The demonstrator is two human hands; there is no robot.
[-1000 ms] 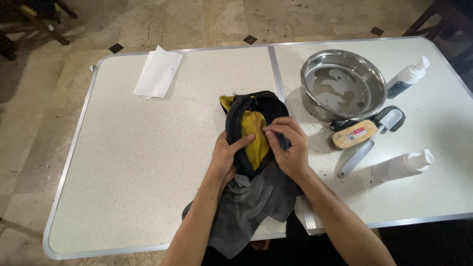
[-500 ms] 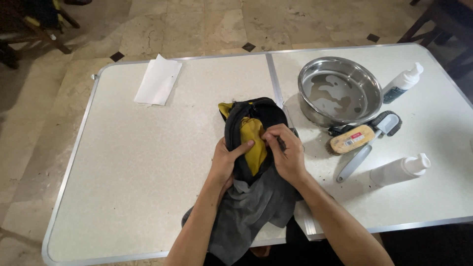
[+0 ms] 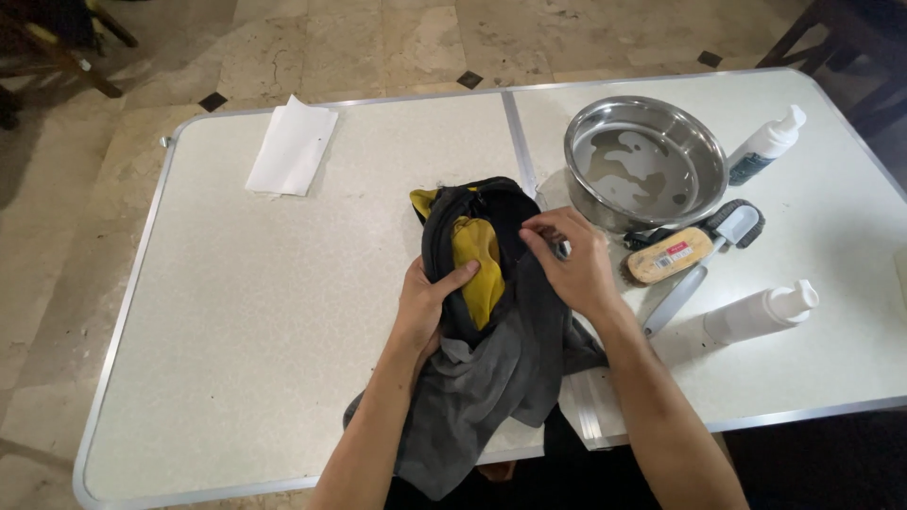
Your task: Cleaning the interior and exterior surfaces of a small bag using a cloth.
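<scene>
Between the two hands, near the middle of the pale bench [image 3: 236, 312], lies a dark grey bag with a yellow lining [image 3: 475, 264], resting on a grey cloth [image 3: 491, 378] that hangs over the bench's near edge. Fingers of the left hand [image 3: 427, 300] are clamped on the bag's left side, thumb pressed onto the yellow lining. Fingers of the right hand [image 3: 570, 260] are pinched together at the bag's right edge (what they pinch is too small to tell).

Just beyond the right fingers stands a steel bowl [image 3: 645, 161] with a little water in it. Right of those fingers lie a wooden-backed brush [image 3: 669, 255] and a grey-handled brush [image 3: 732, 225], touching each other. Further right are two white pump bottles, one lying down [image 3: 761, 312] and one beside the bowl [image 3: 767, 144]. Well beyond the left fingers, a white folded paper [image 3: 291, 146] lies flat on the bench.
</scene>
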